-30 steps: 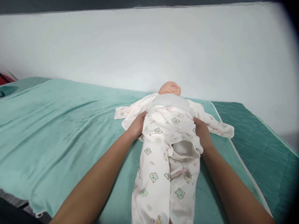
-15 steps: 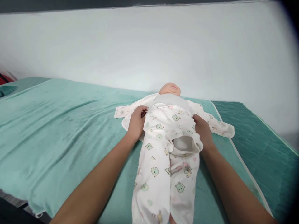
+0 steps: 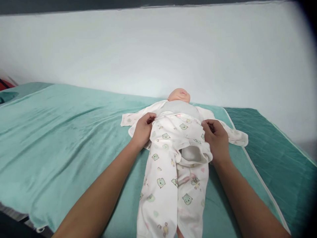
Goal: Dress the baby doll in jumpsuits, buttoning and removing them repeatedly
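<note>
A baby doll [image 3: 178, 95] lies on its back with its head toward the wall. White trousers [image 3: 162, 165] printed with green bears cover its legs and reach up to its grey belly [image 3: 182, 107]; an open crotch hole shows grey inside. A white printed jacket [image 3: 238, 136] lies open beneath it, sleeves spread to both sides. My left hand [image 3: 144, 129] pinches the trousers' waistband at the left hip. At the opposite hip, my right hand [image 3: 218, 137] has its thumb and curled fingers closed on the waistband edge. The doll's feet are mostly out of view.
A light green blanket [image 3: 61, 142] with wrinkles covers the bed under the doll. Darker green quilted cloth [image 3: 277, 158] lies at the right. A white wall [image 3: 148, 53] rises behind. Something red [image 3: 6, 84] shows at the far left edge.
My right hand has shifted its grip slightly up and turned, its fingers now showing more. The trousers have moved a little to the left. My left hand stays at the waistband.
</note>
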`<state>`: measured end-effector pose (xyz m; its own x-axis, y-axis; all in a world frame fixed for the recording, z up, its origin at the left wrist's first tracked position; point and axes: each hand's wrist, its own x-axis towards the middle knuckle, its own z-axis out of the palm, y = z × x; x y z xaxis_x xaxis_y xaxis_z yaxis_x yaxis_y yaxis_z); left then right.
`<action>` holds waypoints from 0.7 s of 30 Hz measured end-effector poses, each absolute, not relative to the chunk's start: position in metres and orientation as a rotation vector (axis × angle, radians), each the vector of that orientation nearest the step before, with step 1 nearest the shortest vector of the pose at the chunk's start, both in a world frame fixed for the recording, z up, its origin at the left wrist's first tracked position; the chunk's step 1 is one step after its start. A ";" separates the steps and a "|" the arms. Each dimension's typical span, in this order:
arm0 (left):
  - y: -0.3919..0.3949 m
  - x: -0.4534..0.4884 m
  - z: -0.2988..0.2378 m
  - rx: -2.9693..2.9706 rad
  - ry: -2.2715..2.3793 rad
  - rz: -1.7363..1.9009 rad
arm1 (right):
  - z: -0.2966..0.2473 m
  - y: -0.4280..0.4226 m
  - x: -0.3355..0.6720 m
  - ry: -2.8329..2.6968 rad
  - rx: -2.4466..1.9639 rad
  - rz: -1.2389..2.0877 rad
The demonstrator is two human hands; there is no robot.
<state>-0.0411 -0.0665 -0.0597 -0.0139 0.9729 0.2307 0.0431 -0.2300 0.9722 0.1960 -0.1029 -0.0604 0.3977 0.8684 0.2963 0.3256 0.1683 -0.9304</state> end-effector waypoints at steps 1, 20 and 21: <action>-0.067 -0.041 -0.059 1.396 1.142 1.401 | -0.059 -0.103 0.195 -1.168 -1.403 0.526; -0.072 -0.047 -0.034 1.780 1.116 1.179 | -0.053 -0.097 0.203 -1.481 -1.204 0.708; -0.072 -0.047 -0.033 1.768 1.103 1.152 | -0.054 -0.097 0.204 -1.471 -1.192 0.713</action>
<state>-0.0472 -0.0724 -0.0332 0.2260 0.9267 0.3003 0.2595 -0.3544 0.8984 0.2039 -0.0970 -0.0536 0.0619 0.9325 0.3559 0.2989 0.3229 -0.8980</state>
